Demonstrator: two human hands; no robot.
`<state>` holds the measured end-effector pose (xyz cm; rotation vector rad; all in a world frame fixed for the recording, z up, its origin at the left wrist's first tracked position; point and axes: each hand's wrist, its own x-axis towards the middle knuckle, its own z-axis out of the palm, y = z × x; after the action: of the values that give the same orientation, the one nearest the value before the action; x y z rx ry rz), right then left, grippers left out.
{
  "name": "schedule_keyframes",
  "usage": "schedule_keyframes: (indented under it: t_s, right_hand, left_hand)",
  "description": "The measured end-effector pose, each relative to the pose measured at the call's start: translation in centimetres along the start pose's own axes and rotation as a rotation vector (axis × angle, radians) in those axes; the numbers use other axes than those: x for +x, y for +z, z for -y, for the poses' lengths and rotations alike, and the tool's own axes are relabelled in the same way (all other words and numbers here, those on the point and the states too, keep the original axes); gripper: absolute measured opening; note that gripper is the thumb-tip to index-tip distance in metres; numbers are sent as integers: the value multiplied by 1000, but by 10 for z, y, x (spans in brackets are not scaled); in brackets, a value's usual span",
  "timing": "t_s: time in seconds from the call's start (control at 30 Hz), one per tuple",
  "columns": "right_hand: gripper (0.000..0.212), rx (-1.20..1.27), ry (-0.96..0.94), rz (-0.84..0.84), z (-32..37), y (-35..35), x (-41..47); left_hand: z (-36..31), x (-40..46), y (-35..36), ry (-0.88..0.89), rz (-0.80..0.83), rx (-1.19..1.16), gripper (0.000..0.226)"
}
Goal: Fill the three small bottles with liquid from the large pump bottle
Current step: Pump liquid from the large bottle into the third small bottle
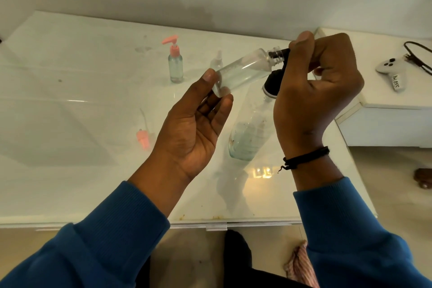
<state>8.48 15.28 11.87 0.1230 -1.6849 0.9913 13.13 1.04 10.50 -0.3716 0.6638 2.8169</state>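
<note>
Clear small bottle [243, 70] | left fingers [210, 77] pinch base | right fingers [301, 42] clamp pump nozzle [281, 52]

A glossy white table [93, 182] carries the things. On it stand a small clear bottle with a pink pump [175, 63] far of centre, a smaller clear spray bottle [217, 61] just right of it, and the large pump bottle [251, 128] — black-topped, nearer and to the right. A loose pink pump cap [143, 139] with its tube lies to the near left — apart from the bottles.
</note>
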Motion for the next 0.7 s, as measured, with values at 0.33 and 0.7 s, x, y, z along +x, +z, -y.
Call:
schedule_keyframes:
  t_s: [0.33,0.7]
  right_hand:
    - [34,5,6,9,0,0,0]
    - [33,24,9,7,-2,0,-7]
  left_hand:
    - [0,-1,1,-3,-10,-10,26]
    - [1,-1,-1,-28,-14,-44,34]
